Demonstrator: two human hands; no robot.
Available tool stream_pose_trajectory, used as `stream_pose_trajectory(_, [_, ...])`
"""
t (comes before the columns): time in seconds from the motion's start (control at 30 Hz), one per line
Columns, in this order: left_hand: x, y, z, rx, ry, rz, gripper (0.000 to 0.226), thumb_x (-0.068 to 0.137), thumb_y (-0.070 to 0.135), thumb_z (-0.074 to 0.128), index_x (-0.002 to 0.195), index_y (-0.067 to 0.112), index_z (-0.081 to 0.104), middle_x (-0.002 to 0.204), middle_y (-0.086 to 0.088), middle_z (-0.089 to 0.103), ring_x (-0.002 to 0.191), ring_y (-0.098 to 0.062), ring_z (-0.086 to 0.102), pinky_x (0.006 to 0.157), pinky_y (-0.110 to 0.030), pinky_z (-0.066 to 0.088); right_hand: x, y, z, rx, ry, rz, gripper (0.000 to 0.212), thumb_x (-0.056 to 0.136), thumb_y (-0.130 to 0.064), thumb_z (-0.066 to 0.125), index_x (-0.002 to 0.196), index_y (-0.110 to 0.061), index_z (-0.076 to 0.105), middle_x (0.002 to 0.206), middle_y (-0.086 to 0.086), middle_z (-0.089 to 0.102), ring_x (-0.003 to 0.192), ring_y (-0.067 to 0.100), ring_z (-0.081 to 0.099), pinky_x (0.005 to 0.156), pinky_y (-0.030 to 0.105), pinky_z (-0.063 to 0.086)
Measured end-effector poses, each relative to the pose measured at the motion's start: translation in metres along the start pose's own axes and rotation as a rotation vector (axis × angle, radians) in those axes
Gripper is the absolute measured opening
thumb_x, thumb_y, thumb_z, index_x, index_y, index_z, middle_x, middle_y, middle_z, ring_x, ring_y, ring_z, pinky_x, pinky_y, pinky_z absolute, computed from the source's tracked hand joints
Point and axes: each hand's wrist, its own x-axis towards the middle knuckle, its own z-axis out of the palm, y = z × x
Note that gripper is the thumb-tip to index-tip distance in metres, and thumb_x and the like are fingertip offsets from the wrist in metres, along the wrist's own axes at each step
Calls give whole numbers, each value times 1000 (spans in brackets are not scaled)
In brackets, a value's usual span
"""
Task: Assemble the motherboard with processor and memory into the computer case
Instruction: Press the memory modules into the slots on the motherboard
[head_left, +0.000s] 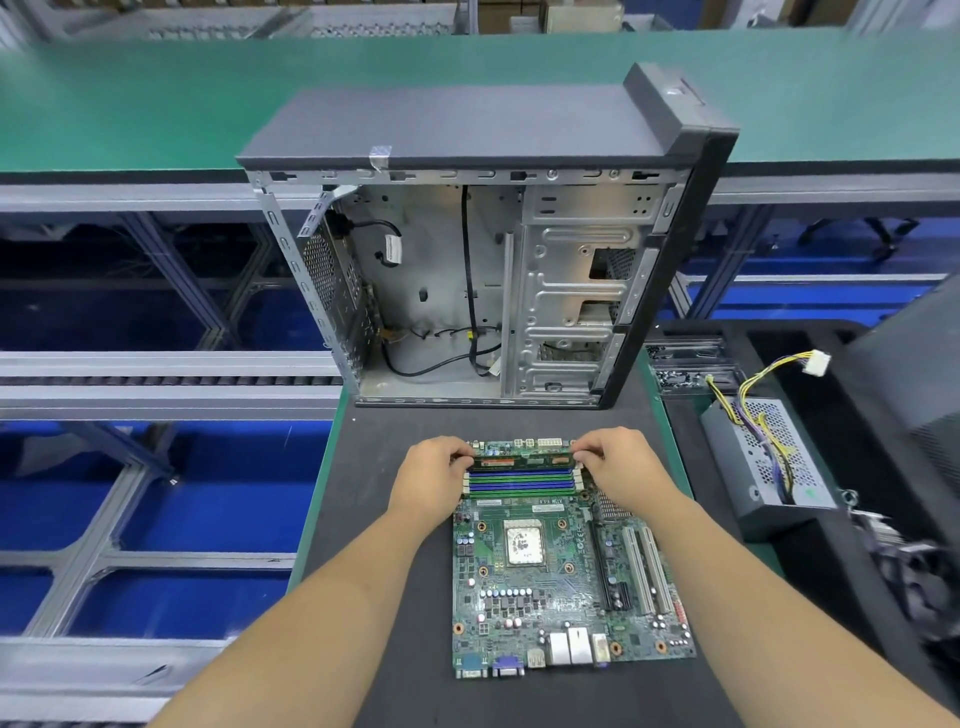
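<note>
Both my left hand (434, 470) and right hand (621, 464) pinch the thin green memory stick (522, 461) by its ends, fingers curled, keeping it level over the blue slots (522, 480) of the green motherboard (550, 587) beneath.

I am standing at a station on a computer assembly line in a factory. In front of me a long green conveyor belt (156, 98) runs across on a grey aluminium frame (171, 364) with a strip of rollers (171, 381). My bench is covered with a dark anti-static mat (384, 467). To my right lie a power supply unit (769, 462) and small trays of screws (685, 364). Cardboard boxes (550, 15) are stacked beyond.
</note>
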Motion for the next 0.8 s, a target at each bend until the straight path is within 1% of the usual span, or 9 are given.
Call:
stream_pose_trajectory(0.07, [0,0,0,0,6,2,17,97,15,60,103,18,75,100,4,72,81,-12,60,75,-24,46,0,1,1,0,15,2,21,102,-15,59,112,-15,77,114,0,75,94,16,63,86,23,46])
stream_pose_trajectory(0.2, [1,1,-2,0,27,13,17,97,15,60,103,18,76,102,5,73,83,-9,58,77,-20,44,1,0,0,24,37,4,20,101,-15,60,110,-16,78,110,0,76,89,15,61,83,22,45])
stream_pose_trajectory(0.4, [0,2,-3,10,12,5,18,98,16,59,105,18,76,104,4,73,84,-11,60,81,-25,49,2,-2,-2,16,21,6,20,102,-15,60,111,-15,78,111,1,75,91,15,62,84,23,46])
stream_pose_trajectory(0.53, [0,2,-4,10,11,0,18,97,17,59,105,18,75,103,4,73,82,-11,59,79,-24,48,2,-1,0,-11,7,-4,20,101,-15,60,110,-14,78,116,-1,74,90,12,59,87,23,45])
stream_pose_trajectory(0.7, [-1,3,-4,2,15,-6,16,97,17,61,103,18,76,100,3,73,75,-11,58,74,-24,47,1,2,1,-24,10,-9,20,101,-15,60,108,-14,79,116,0,74,95,16,63,90,27,49])
stream_pose_trajectory(0.8, [-2,2,-3,7,14,-3,17,97,16,61,104,18,76,103,4,73,82,-13,60,78,-25,49,1,2,2,-32,23,-19,20,101,-15,60,109,-14,78,114,0,74,91,12,59,88,24,46])
